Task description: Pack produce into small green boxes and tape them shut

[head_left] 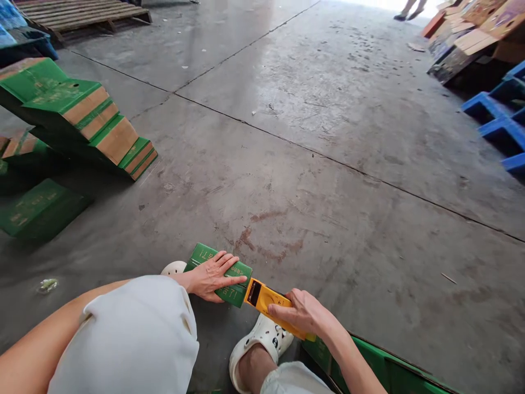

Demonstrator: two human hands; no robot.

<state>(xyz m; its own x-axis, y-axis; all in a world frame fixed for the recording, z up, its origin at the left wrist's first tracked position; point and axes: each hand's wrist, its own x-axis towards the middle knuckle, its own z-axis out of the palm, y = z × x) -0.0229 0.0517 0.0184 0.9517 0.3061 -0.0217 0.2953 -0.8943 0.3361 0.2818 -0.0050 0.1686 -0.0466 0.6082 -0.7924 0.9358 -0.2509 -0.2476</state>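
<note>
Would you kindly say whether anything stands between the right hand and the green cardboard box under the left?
Only the yellow handheld tool in the right hand; its front end meets or nearly meets the green box.

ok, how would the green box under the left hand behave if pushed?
Green box likely fairly stiff: edges look straight under the spread left hand. Probably slides rather than rolls, given flat faces. Possibly light if empty: looks like cardboard, contents hidden.

We get muted daylight; it glares white at the far edge of the floor [287, 180] and leaves a pale sheen nearer in; we see deep shadow beneath the green cartons [77, 94] at the floor's left edge; shapes stretch toward the corners.
</note>
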